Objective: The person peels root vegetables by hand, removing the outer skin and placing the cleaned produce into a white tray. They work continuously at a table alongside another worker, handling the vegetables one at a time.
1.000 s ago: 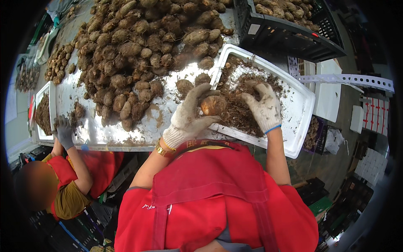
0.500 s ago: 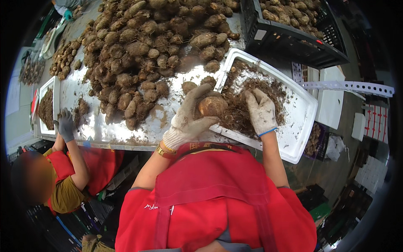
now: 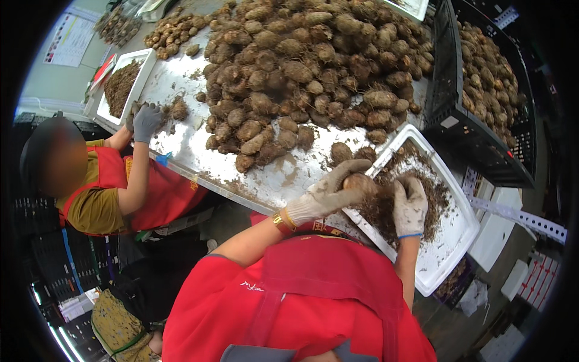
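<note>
My left hand, in a soiled whitish glove, is wrapped round a brown taro corm over the near left edge of a white tray. Just right of the corm is my gloved right hand, fingers curled together above the tray. Whatever its fingertips may hold is hidden. Brown root fibres and dirt lie in the tray beneath both hands. Beyond them, a large heap of hairy taro corms covers much of the metal table. A few loose corms lie near my left hand.
A black crate full of corms stands at the right, beside a perforated metal bar. At the left, a co-worker's grey-gloved hand works near a smaller white tray of brown debris. A small corm pile lies behind.
The head view has turned left, so the table and hands appear shifted rightward. My left hand still holds the corm; my right hand stays curled beside it over the tray.
</note>
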### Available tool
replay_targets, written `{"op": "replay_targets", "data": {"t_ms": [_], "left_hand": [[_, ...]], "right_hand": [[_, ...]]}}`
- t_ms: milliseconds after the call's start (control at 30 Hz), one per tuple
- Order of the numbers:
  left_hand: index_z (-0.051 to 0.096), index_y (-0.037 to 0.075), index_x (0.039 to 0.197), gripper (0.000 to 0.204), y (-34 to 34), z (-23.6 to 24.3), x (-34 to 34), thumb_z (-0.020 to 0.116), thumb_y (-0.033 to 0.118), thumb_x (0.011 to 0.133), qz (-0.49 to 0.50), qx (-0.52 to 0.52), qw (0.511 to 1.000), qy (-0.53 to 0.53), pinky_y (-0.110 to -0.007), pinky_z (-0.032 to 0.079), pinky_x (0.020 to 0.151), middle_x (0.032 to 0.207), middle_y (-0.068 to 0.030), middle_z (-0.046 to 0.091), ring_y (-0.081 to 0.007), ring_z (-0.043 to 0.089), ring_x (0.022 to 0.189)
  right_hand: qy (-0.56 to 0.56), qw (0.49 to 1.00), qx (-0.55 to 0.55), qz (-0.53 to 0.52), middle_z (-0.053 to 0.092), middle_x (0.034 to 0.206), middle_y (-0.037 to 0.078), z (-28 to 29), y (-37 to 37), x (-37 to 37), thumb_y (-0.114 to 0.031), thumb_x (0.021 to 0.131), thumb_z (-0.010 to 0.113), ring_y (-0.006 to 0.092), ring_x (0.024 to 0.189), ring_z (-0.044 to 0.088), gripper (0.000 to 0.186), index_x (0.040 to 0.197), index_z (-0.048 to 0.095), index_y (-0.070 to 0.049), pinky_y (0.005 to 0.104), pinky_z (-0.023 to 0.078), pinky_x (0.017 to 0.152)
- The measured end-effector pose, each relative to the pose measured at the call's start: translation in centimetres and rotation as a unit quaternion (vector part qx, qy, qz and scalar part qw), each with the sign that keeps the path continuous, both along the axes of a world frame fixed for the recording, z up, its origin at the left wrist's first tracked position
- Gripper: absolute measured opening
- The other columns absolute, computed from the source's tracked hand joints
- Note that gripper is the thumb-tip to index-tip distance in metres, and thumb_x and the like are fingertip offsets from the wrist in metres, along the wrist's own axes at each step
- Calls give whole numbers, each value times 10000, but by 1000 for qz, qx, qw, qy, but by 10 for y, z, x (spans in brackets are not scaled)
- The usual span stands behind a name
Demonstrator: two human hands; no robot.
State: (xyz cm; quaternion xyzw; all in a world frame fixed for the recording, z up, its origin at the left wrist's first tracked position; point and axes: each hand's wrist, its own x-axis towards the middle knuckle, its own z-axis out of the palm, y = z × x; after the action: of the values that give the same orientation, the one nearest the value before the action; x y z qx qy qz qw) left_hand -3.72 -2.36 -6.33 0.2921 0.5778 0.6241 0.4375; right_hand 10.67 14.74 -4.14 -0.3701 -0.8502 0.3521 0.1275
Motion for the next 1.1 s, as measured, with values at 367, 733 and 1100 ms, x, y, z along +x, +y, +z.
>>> {"op": "replay_targets", "data": {"t_ms": [367, 733, 1100], "left_hand": [[592, 92, 1137, 400, -43, -20, -42, 554, 425, 919, 229, 74, 815, -526, -258, 482, 417, 886, -64, 639, -185, 621, 594], [597, 77, 1046, 355, -18, 4, -34, 541, 411, 942, 210, 158, 730, -631, -261, 525, 531, 980, -80, 658, -214, 651, 776], [569, 20, 1111, 496, -7, 15, -52, 497, 483, 949, 186, 310, 771, -524, -444, 542, 886, 1021, -133, 615, -292, 614, 929]], "right_hand": [[26, 995, -93, -1, 638, 952, 159, -31, 4, 31, -135, 877, 612, 306, 904, 625, 182, 1002, 656, -10, 372, 478, 810], [39, 940, -291, 175, 635, 993, 139, 14, -43, -32, -245, 764, 748, 201, 886, 628, 581, 1260, 544, -22, 292, 548, 742], [124, 950, -272, 92, 689, 833, 62, 32, -7, 4, -207, 919, 602, 113, 659, 621, 214, 975, 693, -21, 253, 515, 563]]}}
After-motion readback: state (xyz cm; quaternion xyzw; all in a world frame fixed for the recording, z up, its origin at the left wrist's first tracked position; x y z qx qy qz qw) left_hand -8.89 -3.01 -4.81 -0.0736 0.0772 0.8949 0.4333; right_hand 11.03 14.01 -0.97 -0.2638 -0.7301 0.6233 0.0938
